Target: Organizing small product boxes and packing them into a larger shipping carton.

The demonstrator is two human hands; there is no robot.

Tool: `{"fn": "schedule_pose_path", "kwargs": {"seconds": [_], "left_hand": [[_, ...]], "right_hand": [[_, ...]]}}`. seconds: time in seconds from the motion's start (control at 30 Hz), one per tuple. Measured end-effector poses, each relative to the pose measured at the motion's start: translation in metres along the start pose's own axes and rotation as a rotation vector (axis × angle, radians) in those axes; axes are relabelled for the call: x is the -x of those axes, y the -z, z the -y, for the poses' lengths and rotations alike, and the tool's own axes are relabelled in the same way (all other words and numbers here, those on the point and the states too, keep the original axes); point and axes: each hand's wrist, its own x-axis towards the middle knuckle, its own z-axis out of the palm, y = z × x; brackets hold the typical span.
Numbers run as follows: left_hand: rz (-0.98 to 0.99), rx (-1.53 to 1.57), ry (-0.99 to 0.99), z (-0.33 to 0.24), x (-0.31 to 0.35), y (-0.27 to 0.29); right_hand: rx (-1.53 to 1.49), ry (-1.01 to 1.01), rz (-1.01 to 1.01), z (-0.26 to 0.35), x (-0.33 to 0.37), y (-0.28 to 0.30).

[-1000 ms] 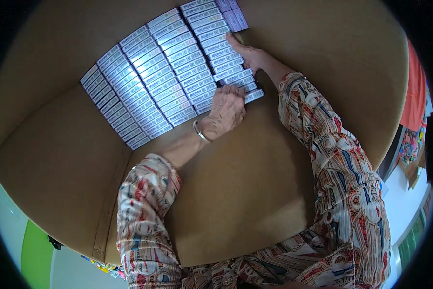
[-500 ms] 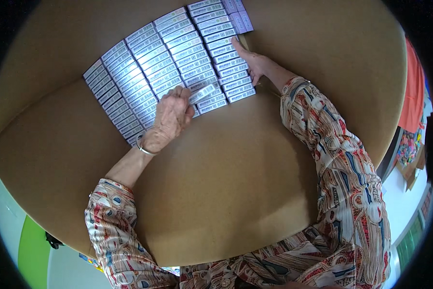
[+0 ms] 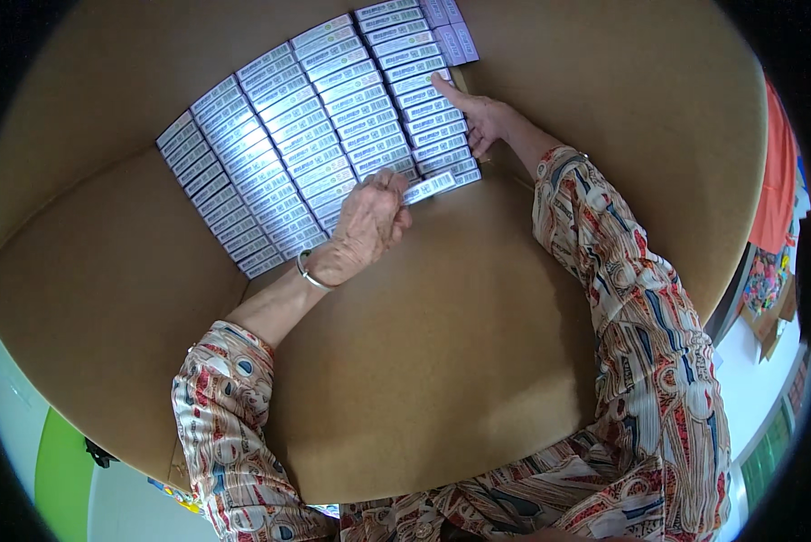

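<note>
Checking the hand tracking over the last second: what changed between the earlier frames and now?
The left hand went from the lower right corner of the rows across to the left, then came back right; it now pinches one small white box at the near edge of the packed boxes. The right hand stayed pressed against the right side of the rows. The cardboard carton did not shift.

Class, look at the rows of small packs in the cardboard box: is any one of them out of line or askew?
Yes. One small pack at the near end of the rows sits tilted, sticking out from the tidy block of packs. The left hand grips it; the right hand rests against the block's right edge.
</note>
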Motion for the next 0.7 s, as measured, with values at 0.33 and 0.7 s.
{"fn": "schedule_pose_path", "kwargs": {"seconds": [0.33, 0.7], "left_hand": [[-0.033, -0.388, -0.006, 0.036, 0.006, -0.012], [0.036, -0.543, -0.015, 0.038, -0.011, -0.023]], "right_hand": [[0.117, 0.002, 0.080, 0.010, 0.021, -0.004], [0.984, -0.202, 0.270, 0.021, 0.027, 0.002]]}}
